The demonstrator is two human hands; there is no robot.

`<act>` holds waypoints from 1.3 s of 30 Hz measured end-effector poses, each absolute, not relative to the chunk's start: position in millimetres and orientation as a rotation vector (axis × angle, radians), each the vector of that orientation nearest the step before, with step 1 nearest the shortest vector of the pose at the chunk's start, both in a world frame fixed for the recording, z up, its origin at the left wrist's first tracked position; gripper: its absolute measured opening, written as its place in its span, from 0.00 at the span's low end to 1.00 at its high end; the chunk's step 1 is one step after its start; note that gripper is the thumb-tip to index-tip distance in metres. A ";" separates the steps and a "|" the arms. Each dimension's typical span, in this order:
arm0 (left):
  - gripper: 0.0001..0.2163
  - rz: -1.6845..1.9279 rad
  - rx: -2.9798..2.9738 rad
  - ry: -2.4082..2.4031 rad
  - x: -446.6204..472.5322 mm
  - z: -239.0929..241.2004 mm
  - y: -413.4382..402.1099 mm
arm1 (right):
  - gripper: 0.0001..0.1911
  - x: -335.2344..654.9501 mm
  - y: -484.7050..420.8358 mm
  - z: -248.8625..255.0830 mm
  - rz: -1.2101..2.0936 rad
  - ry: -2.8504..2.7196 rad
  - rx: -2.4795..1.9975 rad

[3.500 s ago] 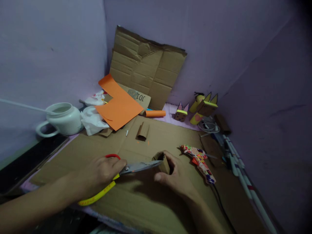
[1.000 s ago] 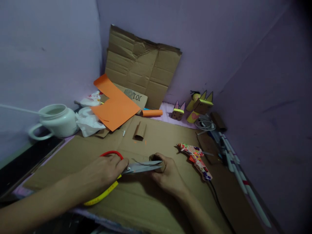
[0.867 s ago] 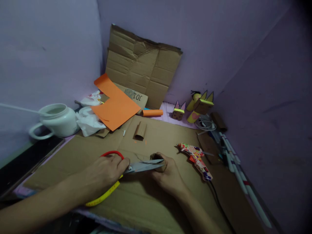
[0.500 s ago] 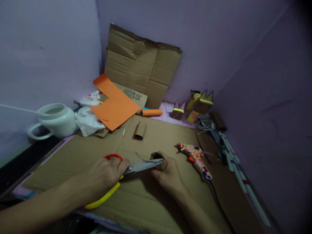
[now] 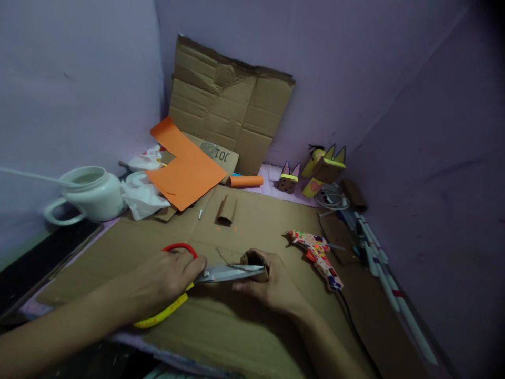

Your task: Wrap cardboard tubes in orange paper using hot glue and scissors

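My left hand (image 5: 169, 279) is closed round the handles of a pair of scissors (image 5: 231, 272) with one red and one yellow grip. The blades point right and reach across the mouth of a brown cardboard tube (image 5: 256, 259). My right hand (image 5: 276, 284) holds that tube, fingers wrapped round its far side and thumb below. A thin curled strip of cardboard hangs off the tube's left side, above the blades. Behind my hands, another piece of cardboard tube (image 5: 226, 211) lies on the cardboard sheet (image 5: 158, 247) that covers the work surface.
To the right lies a patterned glue gun (image 5: 317, 252) with a black cord. Orange paper (image 5: 187, 173) and a rolled orange tube (image 5: 246, 181) are at the back, near small eared cardboard figures (image 5: 289, 179). A white pot (image 5: 92, 195) stands at left, beside crumpled tissue (image 5: 144, 197).
The scissors and my left hand have shifted slightly left. Their blades look more closed together across the tube's mouth. My right thumb has moved left, beneath the blades.
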State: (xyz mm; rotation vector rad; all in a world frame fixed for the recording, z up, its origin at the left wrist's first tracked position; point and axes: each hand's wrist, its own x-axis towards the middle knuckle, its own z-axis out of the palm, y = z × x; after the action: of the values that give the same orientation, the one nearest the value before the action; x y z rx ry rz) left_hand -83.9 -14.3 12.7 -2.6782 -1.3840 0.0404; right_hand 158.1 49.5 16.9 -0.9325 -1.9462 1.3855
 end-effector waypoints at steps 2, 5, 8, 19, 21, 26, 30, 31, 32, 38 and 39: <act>0.18 0.022 -2.625 -1.313 -82.2 10.2 -14.1 | 0.08 156.5 49.0 12.1 1.288 -1.972 -0.974; 0.19 0.045 -2.518 -1.274 -77.5 7.6 -15.4 | 0.07 154.0 48.5 5.6 1.203 -1.948 -0.996; 0.20 0.109 -2.478 -1.297 -74.3 7.5 -16.7 | 0.07 153.4 48.6 3.6 1.151 -1.937 -1.034; 0.19 0.102 -2.443 -1.287 -76.4 6.4 -13.4 | 0.07 155.9 49.6 4.8 1.172 -1.962 -1.018; 0.19 0.114 -2.436 -1.265 -74.6 8.3 -13.4 | 0.06 155.3 48.9 4.9 1.169 -1.977 -1.018; 0.18 0.059 -2.446 -1.215 -69.1 14.1 -14.0 | 0.07 154.2 46.8 4.3 1.127 -2.050 -1.011; 0.17 -0.005 -2.447 -1.208 -66.6 13.2 -13.9 | 0.06 153.9 46.8 4.0 1.136 -2.029 -0.988; 0.17 -0.007 -2.438 -1.214 -66.4 12.0 -13.6 | 0.06 153.9 47.0 3.7 1.138 -2.025 -0.991; 0.17 0.002 -2.426 -1.223 -66.3 10.6 -13.5 | 0.06 153.8 47.3 3.4 1.140 -2.023 -0.999; 0.15 0.058 -2.396 -1.274 -66.5 3.3 -15.1 | 0.07 153.4 47.9 1.6 1.134 -1.995 -1.047; 0.16 0.077 -2.410 -1.290 -66.5 3.0 -15.7 | 0.07 153.2 47.6 1.4 1.141 -1.987 -1.055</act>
State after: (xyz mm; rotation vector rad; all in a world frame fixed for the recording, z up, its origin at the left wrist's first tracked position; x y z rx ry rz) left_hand -66.5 -15.7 3.0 -2.4097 -1.2903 0.0766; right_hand 153.2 47.6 1.4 -1.0553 -1.9869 1.1408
